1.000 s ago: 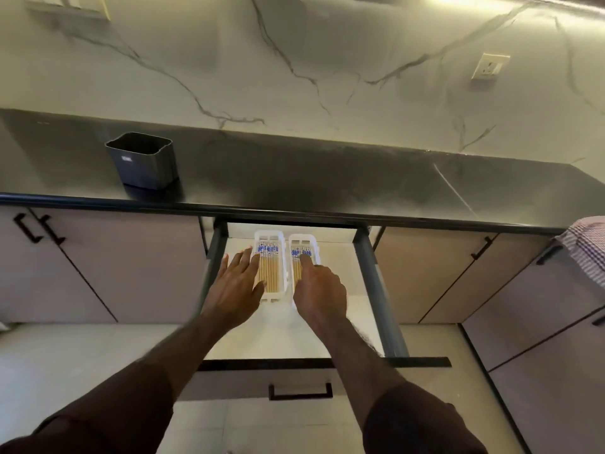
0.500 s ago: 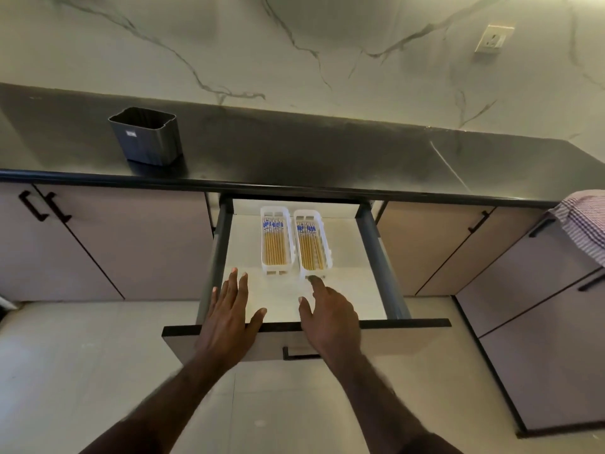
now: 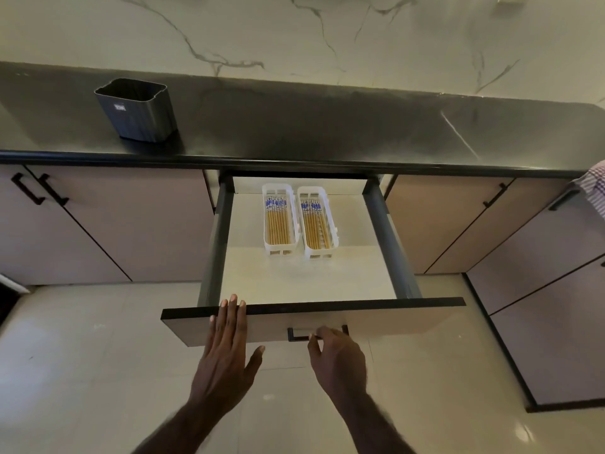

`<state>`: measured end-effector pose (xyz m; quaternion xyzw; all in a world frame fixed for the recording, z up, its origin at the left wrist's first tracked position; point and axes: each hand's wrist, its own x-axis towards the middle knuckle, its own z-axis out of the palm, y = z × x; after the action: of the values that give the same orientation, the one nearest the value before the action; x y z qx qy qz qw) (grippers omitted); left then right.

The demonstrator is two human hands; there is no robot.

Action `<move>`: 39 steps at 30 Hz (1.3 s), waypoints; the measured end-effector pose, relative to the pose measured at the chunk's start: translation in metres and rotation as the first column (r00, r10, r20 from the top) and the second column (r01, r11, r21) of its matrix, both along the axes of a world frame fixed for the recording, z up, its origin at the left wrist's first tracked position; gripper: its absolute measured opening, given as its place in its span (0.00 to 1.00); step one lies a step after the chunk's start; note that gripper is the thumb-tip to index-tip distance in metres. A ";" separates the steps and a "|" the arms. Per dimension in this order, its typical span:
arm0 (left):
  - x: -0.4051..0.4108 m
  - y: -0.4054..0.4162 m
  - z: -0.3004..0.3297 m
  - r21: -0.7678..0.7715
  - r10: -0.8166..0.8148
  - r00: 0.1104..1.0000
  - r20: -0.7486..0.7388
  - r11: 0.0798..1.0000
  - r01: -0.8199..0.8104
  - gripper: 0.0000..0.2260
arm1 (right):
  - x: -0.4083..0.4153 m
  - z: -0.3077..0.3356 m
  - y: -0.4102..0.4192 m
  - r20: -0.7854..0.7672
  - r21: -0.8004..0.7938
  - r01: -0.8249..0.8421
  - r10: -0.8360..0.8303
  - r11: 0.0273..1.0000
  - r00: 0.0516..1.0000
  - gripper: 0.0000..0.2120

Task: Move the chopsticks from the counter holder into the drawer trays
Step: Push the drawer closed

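The drawer (image 3: 409, 317) stands pulled out under the black counter. Two white slotted trays lie side by side at its back, the left tray (image 3: 265, 221) and the right tray (image 3: 332, 224). Each holds a row of wooden chopsticks with blue-and-white tops, the left chopsticks (image 3: 277, 224) and the right chopsticks (image 3: 315, 227). A dark ribbed holder (image 3: 137, 111) stands on the counter at the left, with nothing sticking out of it. My left hand (image 3: 227, 352) lies flat against the drawer front, fingertips over its top edge. My right hand (image 3: 337, 352) curls its fingers on the black drawer handle (image 3: 296, 334).
Closed cabinet doors with black handles (image 3: 39, 191) flank the drawer on both sides. A checked cloth (image 3: 594, 186) hangs at the right edge. The counter top (image 3: 327, 122) runs along a marble wall. Pale floor tiles lie below.
Both hands have drawn back from the trays to the drawer front. The left now rests on the front panel and the right has reached the handle. The view has tilted down.
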<state>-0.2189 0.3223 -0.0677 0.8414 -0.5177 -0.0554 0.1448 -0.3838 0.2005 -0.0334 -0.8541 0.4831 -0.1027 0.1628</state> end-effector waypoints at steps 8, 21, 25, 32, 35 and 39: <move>-0.005 -0.017 -0.019 -0.033 0.121 0.993 0.005 0.992 -0.121 0.36 | 0.003 -0.040 -0.024 -0.107 0.124 -0.098 0.111 0.987 0.988 0.17; -0.006 -0.032 -0.032 -0.032 0.204 0.979 -0.004 0.978 -0.204 0.37 | 0.009 -0.062 -0.046 -0.275 0.237 -0.184 0.247 0.954 0.929 0.13; 0.001 -0.038 -0.030 -0.022 0.213 0.977 0.002 0.977 -0.213 0.37 | 0.013 -0.060 -0.052 -0.271 0.230 -0.196 0.256 0.953 0.928 0.12; 0.017 -0.059 -0.024 -0.012 0.245 0.969 -0.009 0.969 -0.245 0.37 | 0.037 -0.053 -0.075 -0.291 0.247 -0.170 0.240 0.954 0.926 0.11; 0.028 -0.071 -0.026 -0.041 0.259 0.966 -0.012 0.965 -0.260 0.37 | 0.050 -0.052 -0.089 -0.312 0.254 -0.163 0.240 0.953 0.919 0.11; 0.049 -0.093 -0.026 -0.042 0.270 0.963 -0.030 0.962 -0.271 0.36 | 0.069 -0.051 -0.111 -0.335 0.255 -0.165 0.247 0.953 0.909 0.12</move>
<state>-0.1696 0.2295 -0.0933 0.8999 -0.3975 -0.0333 0.1764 -0.3147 0.0893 -0.0845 -0.8812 0.4200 0.1290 0.1746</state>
